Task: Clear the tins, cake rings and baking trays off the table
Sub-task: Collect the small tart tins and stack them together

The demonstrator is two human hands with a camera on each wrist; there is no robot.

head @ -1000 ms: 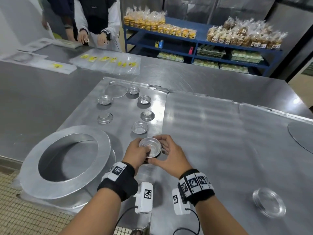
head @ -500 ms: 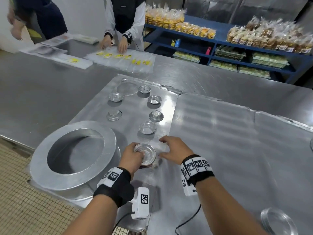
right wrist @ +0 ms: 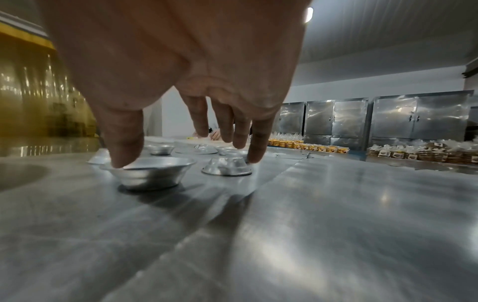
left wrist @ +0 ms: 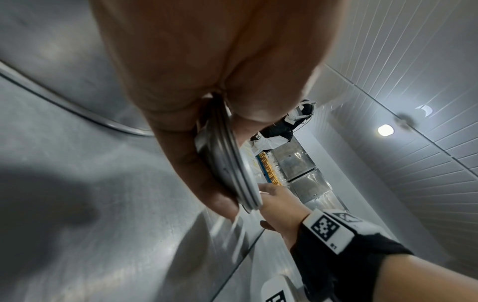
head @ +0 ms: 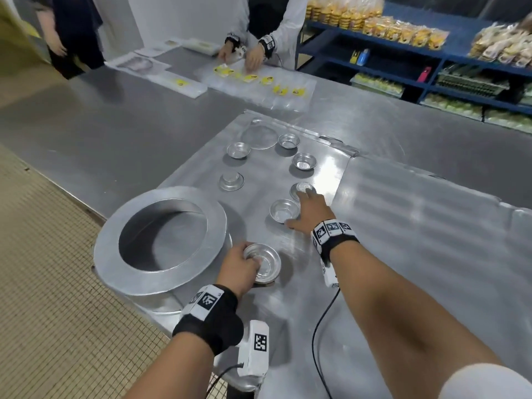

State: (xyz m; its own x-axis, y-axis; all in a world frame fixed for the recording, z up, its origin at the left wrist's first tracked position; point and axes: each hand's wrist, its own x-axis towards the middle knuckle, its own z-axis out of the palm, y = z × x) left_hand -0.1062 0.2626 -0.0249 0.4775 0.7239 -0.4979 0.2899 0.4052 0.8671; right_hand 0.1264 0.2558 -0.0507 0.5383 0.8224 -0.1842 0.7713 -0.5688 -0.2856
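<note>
My left hand grips a small stack of nested round tins just above the tray; its rims show edge-on between thumb and fingers in the left wrist view. My right hand reaches forward with spread fingers, thumb on the rim of an upright tin, fingertips by an upturned tin. It holds nothing. Further tins and another upturned one lie beyond.
A large cake ring stands at the tray's near left corner. A flat disc lies at the tray's far end. Metal trays cover the table to the right. Another person's hands work at the far side. The table edge runs left.
My right hand left the stack and reached forward to the nearest loose tins. The left hand keeps the stack and has sunk toward the tray. The head view swung left.
</note>
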